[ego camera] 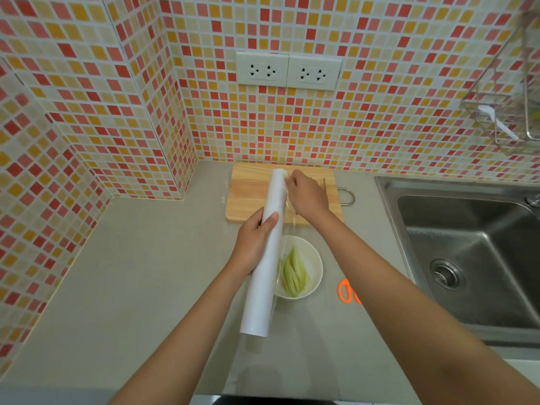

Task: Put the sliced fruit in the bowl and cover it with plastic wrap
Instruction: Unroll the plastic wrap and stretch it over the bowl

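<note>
White plastic wrap roll (267, 252) is held above the grey bench (140, 276), slanting from near the person up toward the wooden cutting board (251, 194) by the tiled wall. The left hand (254, 244) grips the roll around its middle, thumb laid across the top. The right hand (306, 194) pinches the loose edge of clear film (287, 211) just beside the far end of the roll, over the board. Film hangs down the roll's right side, partly veiling the white bowl (314, 260), which stands on the bench just in front of the board. Pale green sliced fruit (293, 273) lies inside the bowl. Orange-handled scissors (346, 290) lie on the bench to the bowl's right, partly hidden by the right forearm. A steel sink (467, 258) sits further right.
</note>
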A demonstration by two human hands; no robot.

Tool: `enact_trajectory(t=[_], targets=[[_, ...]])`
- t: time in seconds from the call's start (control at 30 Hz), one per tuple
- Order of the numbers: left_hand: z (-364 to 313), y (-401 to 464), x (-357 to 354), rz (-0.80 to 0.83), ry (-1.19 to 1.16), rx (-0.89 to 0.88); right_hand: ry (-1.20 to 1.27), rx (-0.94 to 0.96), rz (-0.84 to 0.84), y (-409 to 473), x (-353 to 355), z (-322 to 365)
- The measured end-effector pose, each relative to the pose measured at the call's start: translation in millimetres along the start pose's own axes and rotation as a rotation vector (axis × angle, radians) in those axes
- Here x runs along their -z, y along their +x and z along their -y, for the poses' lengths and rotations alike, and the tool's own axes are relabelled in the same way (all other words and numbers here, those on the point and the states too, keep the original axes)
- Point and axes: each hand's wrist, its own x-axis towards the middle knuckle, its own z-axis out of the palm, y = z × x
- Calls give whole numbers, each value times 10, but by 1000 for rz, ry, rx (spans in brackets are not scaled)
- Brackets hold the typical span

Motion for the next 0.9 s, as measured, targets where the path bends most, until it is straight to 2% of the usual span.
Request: enact_trajectory(t=[0.07, 0.2, 0.27, 0.37, 0.47, 0.63, 0.8, 0.9], targets=[[3, -12, 12, 2, 3, -9, 13, 7, -14, 21, -38, -35], [44, -15, 79, -15, 2, -3, 365, -131, -33, 64, 25, -150], [45, -20, 93, -15, 3, -4, 489, -143, 42, 52, 58, -165], [19, -31, 57, -1, 4, -7, 365, -47, 159, -10, 11, -111], [-12, -37, 42, -2, -6, 2, 244, 63, 133, -47, -35, -89], [-18, -58, 59, 5, 2, 2, 226, 144, 64, -33, -14, -70], [-13, -37, 135, -50, -38, 38, 508, -31, -52, 23, 78, -186], [-35, -2, 177, -65, -41, 42, 804, -228, -28, -12, 138, -226]])
